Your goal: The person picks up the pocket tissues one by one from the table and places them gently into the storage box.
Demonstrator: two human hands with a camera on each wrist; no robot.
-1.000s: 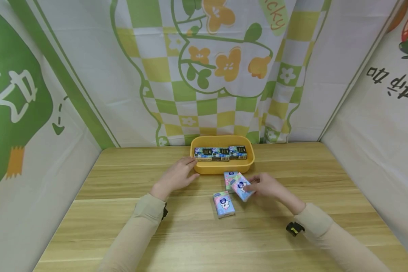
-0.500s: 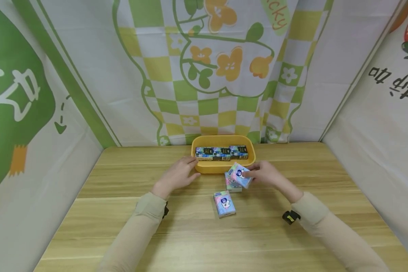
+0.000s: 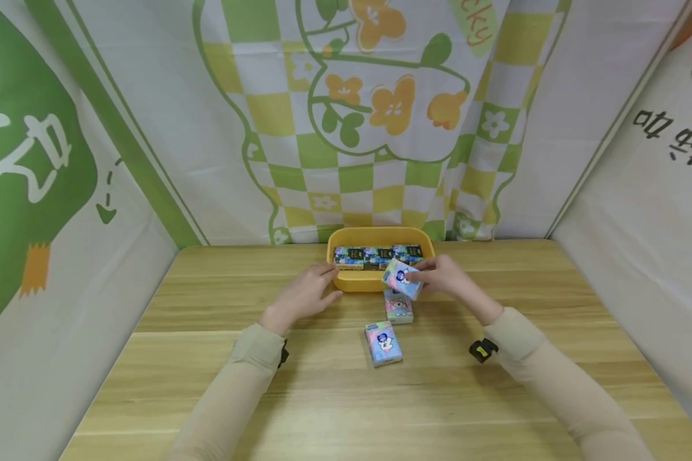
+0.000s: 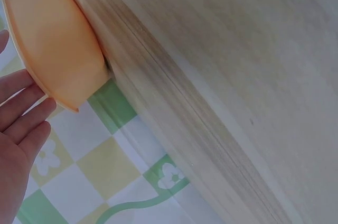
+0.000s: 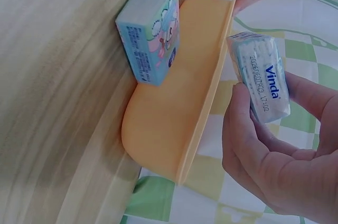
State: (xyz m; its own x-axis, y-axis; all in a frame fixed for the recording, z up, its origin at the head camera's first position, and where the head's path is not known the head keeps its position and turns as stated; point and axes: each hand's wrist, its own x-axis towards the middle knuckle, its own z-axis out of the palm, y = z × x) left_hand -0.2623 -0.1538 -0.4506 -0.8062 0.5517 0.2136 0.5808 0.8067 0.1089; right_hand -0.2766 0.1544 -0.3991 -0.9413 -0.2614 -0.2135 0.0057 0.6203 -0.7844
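My right hand pinches a small pastel pack of tissues between thumb and fingers. It holds the pack above the near right rim of a yellow plastic basket. In the right wrist view the held pack's end reads "Vinda". My left hand touches the basket's left end; in the left wrist view its fingers lie fairly straight against the rim. Inside the basket, 3 dark blue-and-black packs stand in a row.
One pastel tissue pack lies just in front of the basket. Another pastel pack lies nearer on the wooden table. Behind the basket hangs a checked curtain, with printed cloth at both sides.
My right hand has lifted the pastel tissue pack from over the one on the table, moving it away from me up to the basket's rim. My left hand has stayed at the basket.
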